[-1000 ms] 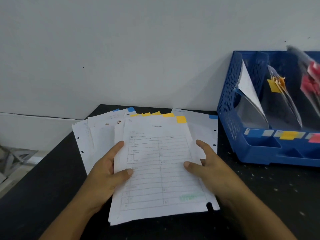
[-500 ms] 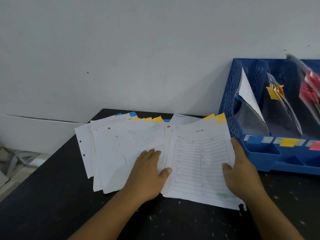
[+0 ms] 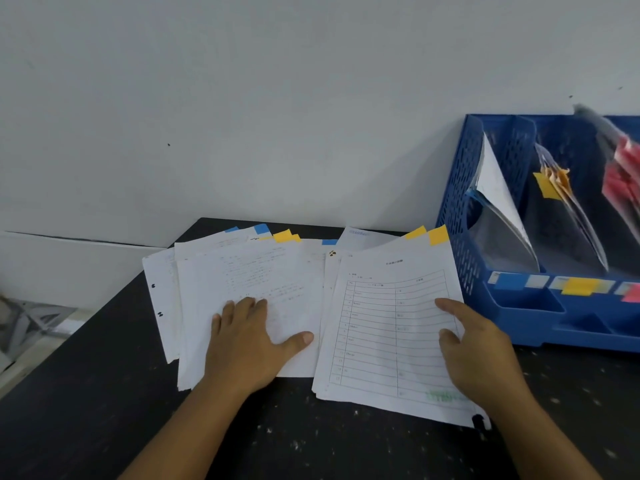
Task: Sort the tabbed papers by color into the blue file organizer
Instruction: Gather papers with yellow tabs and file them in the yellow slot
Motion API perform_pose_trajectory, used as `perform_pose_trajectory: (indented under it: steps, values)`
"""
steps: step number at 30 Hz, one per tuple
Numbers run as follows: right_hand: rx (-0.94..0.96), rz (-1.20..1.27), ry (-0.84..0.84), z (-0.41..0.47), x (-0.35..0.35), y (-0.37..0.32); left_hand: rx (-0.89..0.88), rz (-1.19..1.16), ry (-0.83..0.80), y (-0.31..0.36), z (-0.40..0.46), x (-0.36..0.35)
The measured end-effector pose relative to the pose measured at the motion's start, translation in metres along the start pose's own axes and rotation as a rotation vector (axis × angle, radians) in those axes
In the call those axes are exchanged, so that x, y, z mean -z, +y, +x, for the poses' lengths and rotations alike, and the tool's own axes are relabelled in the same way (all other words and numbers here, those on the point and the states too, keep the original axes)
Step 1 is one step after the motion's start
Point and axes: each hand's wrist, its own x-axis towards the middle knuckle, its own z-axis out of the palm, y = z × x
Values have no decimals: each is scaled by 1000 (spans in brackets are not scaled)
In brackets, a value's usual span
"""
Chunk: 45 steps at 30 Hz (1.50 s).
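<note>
Here, left hand (image 3: 249, 344) pressed flat, fingers straight, on loose stack of tabbed papers (image 3: 242, 289) on black bench (image 3: 86, 393). Right hand (image 3: 478, 355) w/ thumb curled over edge of yellow-tabbed table sheet (image 3: 388, 334), pinching it just beside blue file organizer (image 3: 460, 216). Blue, yellow, pink labels along organizer front; print on sheets too blurred to read.

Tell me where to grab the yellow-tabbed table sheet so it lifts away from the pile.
Pinch the table sheet at its right edge, coming from the right, about where the right hand rests. That edge looks free of the pile under the left hand, faces the blue organizer, and keeps the yellow tab visible.
</note>
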Motion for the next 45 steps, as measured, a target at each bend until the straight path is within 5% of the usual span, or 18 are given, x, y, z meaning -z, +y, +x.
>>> perform_pose_trajectory:
  steps: [4, 10, 14, 24, 28, 31, 36, 40, 45]
  values:
    - [0, 23, -6, 1, -2, 3, -25, -66, 71, -6, 3, -4]
    - [3, 84, -48, 3, -5, 4, 22, -590, 187, -3, -8, 20]
    - [36, 138, -87, -1, -10, -1, -111, -704, 75, 19, -28, 27]
    - [-91, 523, -227, -16, -1, -21, -504, -281, -186, 70, -52, -12]
    - [-27, 377, -216, -11, -3, -11, -620, -236, -250, 71, -57, -18]
    - [4, 242, -154, -9, -1, -10, -564, -299, -114, 65, -52, -9]
    - [-7, 78, -68, -3, 0, -2, -209, -244, 91, 37, -27, 4]
    - [-9, 34, -48, -3, -3, -1, -69, -5, 41, 17, -10, -3]
    - [-21, 22, -45, -6, -4, -4, -23, 9, -46, 13, -7, -5]
